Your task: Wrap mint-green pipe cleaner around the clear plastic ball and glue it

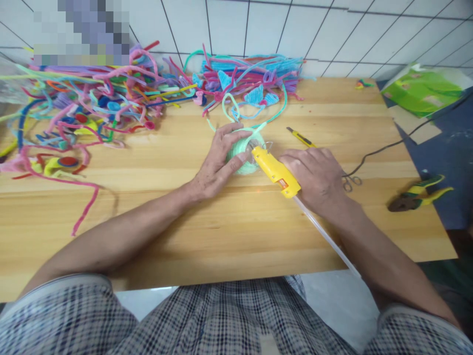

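Observation:
My left hand (218, 165) curls around the side of a mint-green round coil (242, 143), apparently wound from fuzzy pipe cleaner, its thumb resting across it. Closed around a yellow hot glue gun (271, 165), my right hand (316, 175) points the nozzle at the middle of the coil. The nozzle tip sits inside the ring, but whether it touches is unclear. A long clear glue stick (325, 236) sticks out of the gun's rear toward my right forearm. Loose pale-green and teal pipe cleaner (275, 116) trails behind the coil.
A tangled pile of coloured pipe cleaners (125, 98) covers the back left, with a blue-pink bundle (258, 71) by the tiled wall. A yellow utility knife (301, 137), scissors (351, 182) and pliers (410, 197) lie rightward. A dark cord (391, 143) crosses the right edge.

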`<act>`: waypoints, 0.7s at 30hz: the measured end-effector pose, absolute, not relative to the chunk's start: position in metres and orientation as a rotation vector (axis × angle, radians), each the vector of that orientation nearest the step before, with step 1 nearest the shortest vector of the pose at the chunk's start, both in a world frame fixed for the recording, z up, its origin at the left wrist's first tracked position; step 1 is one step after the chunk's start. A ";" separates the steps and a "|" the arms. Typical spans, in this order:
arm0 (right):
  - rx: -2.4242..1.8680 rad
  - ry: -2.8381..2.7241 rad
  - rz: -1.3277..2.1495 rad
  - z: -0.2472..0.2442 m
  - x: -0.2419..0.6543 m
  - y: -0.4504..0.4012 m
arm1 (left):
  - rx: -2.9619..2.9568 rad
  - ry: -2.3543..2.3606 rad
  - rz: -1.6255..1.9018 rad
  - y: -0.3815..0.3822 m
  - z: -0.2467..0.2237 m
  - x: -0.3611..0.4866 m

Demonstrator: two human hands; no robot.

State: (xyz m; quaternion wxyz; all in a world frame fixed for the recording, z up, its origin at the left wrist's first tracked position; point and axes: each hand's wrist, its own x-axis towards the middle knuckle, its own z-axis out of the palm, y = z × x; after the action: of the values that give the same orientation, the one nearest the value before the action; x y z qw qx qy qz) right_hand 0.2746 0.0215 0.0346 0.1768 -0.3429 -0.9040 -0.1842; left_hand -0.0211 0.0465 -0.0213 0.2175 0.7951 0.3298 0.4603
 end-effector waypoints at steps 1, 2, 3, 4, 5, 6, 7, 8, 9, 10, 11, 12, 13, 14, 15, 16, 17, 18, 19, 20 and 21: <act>-0.967 -2.558 -0.509 0.034 0.275 0.022 | 2.204 0.916 1.273 0.047 -0.021 -0.021; -0.959 -2.557 -0.492 0.034 0.275 0.022 | 2.205 0.918 1.273 0.047 -0.021 -0.021; -0.954 -2.556 -0.476 0.033 0.275 0.022 | 2.206 0.918 1.274 0.047 -0.022 -0.021; -0.950 -2.552 -0.468 0.033 0.275 0.022 | 2.207 0.918 1.276 0.047 -0.022 -0.021; -0.953 -2.551 -0.465 0.033 0.275 0.022 | 2.209 0.918 1.277 0.047 -0.022 -0.021; -0.957 -2.549 -0.465 0.032 0.275 0.022 | 2.213 0.918 1.278 0.047 -0.021 -0.021; -0.958 -2.545 -0.466 0.032 0.275 0.021 | 2.219 0.917 1.279 0.047 -0.021 -0.021; -0.957 -2.541 -0.470 0.032 0.275 0.021 | 2.224 0.916 1.281 0.047 -0.021 -0.021; -0.951 -2.538 -0.476 0.032 0.275 0.021 | 2.227 0.915 1.281 0.047 -0.021 -0.021; -0.942 -2.536 -0.487 0.032 0.275 0.021 | 2.228 0.915 1.280 0.047 -0.021 -0.021; -0.932 -2.536 -0.505 0.033 0.275 0.021 | 2.227 0.916 1.278 0.047 -0.021 -0.021; -0.917 -2.536 -0.528 0.033 0.275 0.021 | 2.224 0.918 1.275 0.047 -0.022 -0.021; -0.905 -2.540 -0.551 0.034 0.275 0.021 | 2.219 0.920 1.273 0.047 -0.022 -0.021; -0.895 -2.543 -0.568 0.035 0.275 0.021 | 2.214 0.921 1.272 0.048 -0.022 -0.022; -0.893 -2.549 -0.575 0.035 0.275 0.022 | 2.211 0.914 1.276 0.048 -0.023 -0.022; -0.897 -2.555 -0.572 0.035 0.275 0.022 | 2.207 0.907 1.281 0.048 -0.023 -0.022; -0.904 -2.558 -0.563 0.035 0.275 0.022 | 2.203 0.903 1.285 0.048 -0.023 -0.022; -0.911 -2.555 -0.555 0.035 0.275 0.022 | 2.199 0.900 1.288 0.048 -0.023 -0.022; -0.915 -2.549 -0.548 0.035 0.275 0.022 | 2.197 0.900 1.289 0.048 -0.023 -0.022; -0.914 -2.545 -0.541 0.034 0.275 0.022 | 2.196 0.903 1.288 0.047 -0.022 -0.021; -0.914 -2.545 -0.533 0.033 0.275 0.021 | 2.195 0.908 1.285 0.047 -0.022 -0.021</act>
State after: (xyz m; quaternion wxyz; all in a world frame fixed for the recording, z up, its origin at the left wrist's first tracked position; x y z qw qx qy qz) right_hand 0.2751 0.0214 0.0334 0.1917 -0.3253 -0.9063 -0.1897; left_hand -0.0211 0.0471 -0.0218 0.2187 0.7931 0.3279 0.4645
